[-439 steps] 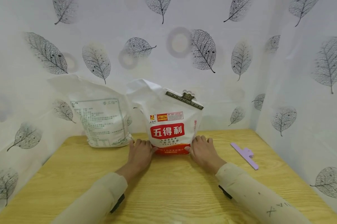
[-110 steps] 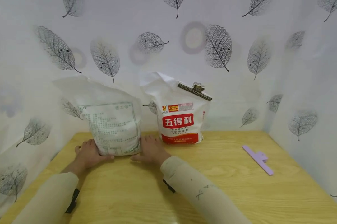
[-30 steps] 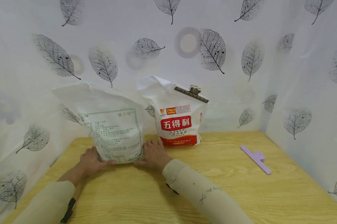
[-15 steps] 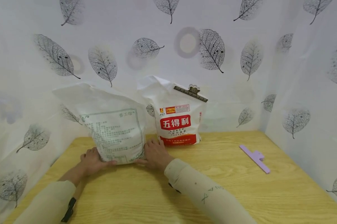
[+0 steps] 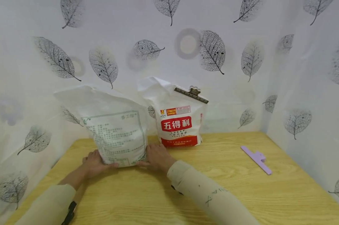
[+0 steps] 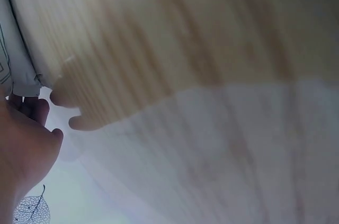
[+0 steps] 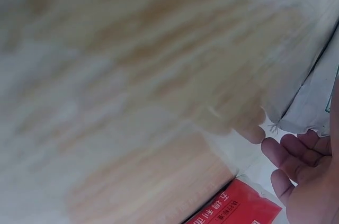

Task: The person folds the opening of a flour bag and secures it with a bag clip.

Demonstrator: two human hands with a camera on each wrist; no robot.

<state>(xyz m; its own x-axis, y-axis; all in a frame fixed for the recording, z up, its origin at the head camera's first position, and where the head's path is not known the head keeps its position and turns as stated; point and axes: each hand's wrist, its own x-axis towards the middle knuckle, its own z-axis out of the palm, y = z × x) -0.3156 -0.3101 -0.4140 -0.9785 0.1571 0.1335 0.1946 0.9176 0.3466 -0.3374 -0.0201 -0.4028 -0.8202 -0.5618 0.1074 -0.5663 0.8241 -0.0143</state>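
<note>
A white bag with green print (image 5: 117,137) stands upright on the wooden table (image 5: 135,197), its top slumped to the left. My left hand (image 5: 95,164) grips its lower left corner and my right hand (image 5: 159,158) its lower right corner, both thumbs lying along the bottom front edge. In the left wrist view, the fingers of the left hand (image 6: 29,139) curl at the bag's lower edge (image 6: 25,87). In the right wrist view, the right hand (image 7: 310,176) has its bent fingers by the bag's stitched corner (image 7: 304,113). Behind and right of that hand stands a white flour bag with a red label (image 5: 176,125).
A dark ruler-like clip (image 5: 191,94) holds the slanting top of the flour bag. A lilac bag clip (image 5: 256,160) lies on the right of the table. A leaf-patterned curtain (image 5: 169,62) hangs behind and at both sides.
Earlier both hands held the flour bag, which now stands further back. They now hold the green-printed bag, which has come toward me and slightly right. Over the last half second it shifts only slightly.
</note>
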